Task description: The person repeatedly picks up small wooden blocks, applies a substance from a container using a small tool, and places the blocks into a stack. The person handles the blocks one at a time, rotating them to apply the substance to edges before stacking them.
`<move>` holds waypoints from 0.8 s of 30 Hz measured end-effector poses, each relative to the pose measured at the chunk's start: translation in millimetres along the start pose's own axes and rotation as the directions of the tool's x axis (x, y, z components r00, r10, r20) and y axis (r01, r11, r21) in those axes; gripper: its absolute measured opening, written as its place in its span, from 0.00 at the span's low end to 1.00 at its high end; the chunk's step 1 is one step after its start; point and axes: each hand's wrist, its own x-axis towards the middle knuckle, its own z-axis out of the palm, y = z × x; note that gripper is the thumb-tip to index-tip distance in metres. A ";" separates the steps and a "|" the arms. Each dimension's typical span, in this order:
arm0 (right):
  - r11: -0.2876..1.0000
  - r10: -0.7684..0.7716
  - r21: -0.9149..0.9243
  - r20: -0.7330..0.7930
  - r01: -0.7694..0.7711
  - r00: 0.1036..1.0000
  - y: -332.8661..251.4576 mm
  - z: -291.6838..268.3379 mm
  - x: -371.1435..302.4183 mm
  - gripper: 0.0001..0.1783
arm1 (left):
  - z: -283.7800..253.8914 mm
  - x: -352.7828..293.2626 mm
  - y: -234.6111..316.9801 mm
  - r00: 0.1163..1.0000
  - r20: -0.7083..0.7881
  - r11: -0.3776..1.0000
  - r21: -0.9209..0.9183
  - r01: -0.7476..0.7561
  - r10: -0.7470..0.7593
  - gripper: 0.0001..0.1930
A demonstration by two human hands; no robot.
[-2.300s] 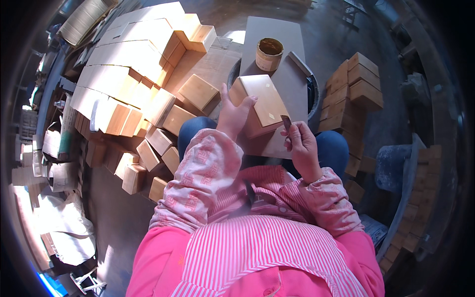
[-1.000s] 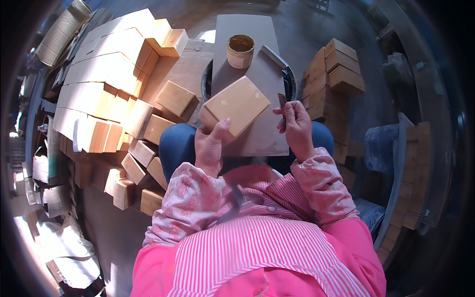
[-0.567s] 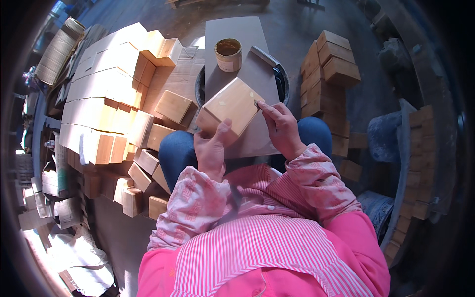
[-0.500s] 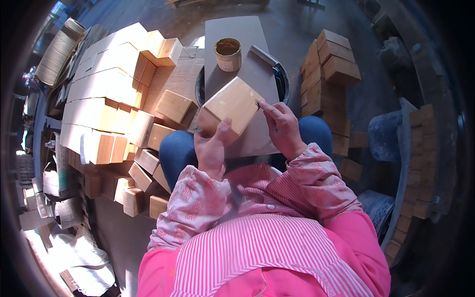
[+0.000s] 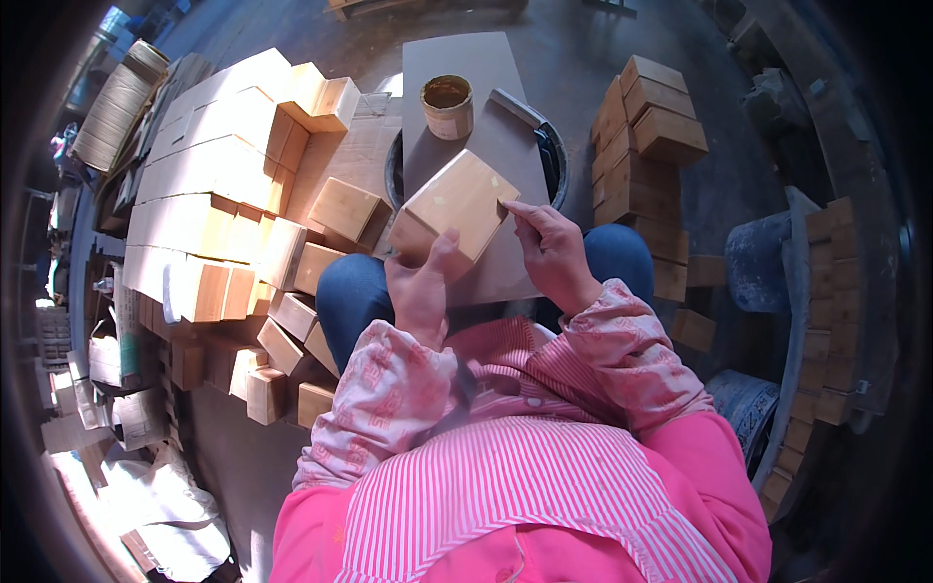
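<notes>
A light wooden box (image 5: 457, 206) sits tilted above the person's lap, over a grey board (image 5: 466, 107) that lies across their knees. The left hand (image 5: 420, 284) grips it from below, thumb pressed up against its near edge. The right hand (image 5: 552, 251) meets the box's right corner, fingertips pinched together on something too small to make out. Farther along the board stands a small open jar (image 5: 447, 105). Stacks of similar wooden boxes (image 5: 224, 175) rise to the left, and darker ones (image 5: 653, 126) are piled to the right.
</notes>
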 end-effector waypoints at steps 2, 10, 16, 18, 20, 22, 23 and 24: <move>0.996 -0.052 -0.078 0.001 0.051 0.999 -6.1 -2.4 -2.0 0.14 | 0.8 0.9 1.8 1.000 0.008 1.000 0.003 0.019 -0.019 0.25; 0.999 -0.035 0.017 0.012 0.035 0.999 -7.7 -10.1 -7.4 0.14 | 1.9 4.3 3.7 0.999 -0.025 1.000 0.014 -0.024 0.024 0.17; 0.977 -0.170 -0.116 0.083 0.179 0.982 -1.5 -20.1 7.6 0.16 | -0.2 7.9 1.9 0.993 -0.120 0.999 0.036 0.009 -0.004 0.18; 0.957 -0.193 -0.196 0.132 0.216 0.972 -3.2 -20.5 11.5 0.16 | -1.4 8.5 2.3 0.994 -0.109 0.998 0.058 0.025 -0.019 0.18; 0.934 -0.187 -0.277 0.157 0.225 0.970 -5.8 -21.9 14.6 0.15 | -3.0 8.7 3.3 0.994 -0.097 0.997 0.061 0.047 -0.041 0.19; 0.924 -0.183 -0.303 0.185 0.234 0.965 -7.8 -24.7 19.1 0.15 | -4.1 10.1 4.2 0.995 -0.091 0.998 0.046 0.051 -0.046 0.19; 0.921 -0.160 -0.322 0.200 0.219 0.967 -8.6 -26.1 21.4 0.16 | -4.4 10.6 4.2 0.995 -0.094 0.998 0.054 0.046 -0.040 0.18; 0.908 -0.228 -0.303 0.219 0.288 0.949 -9.6 -26.5 23.5 0.16 | -4.7 11.3 4.1 0.995 -0.102 0.998 0.063 0.031 -0.025 0.18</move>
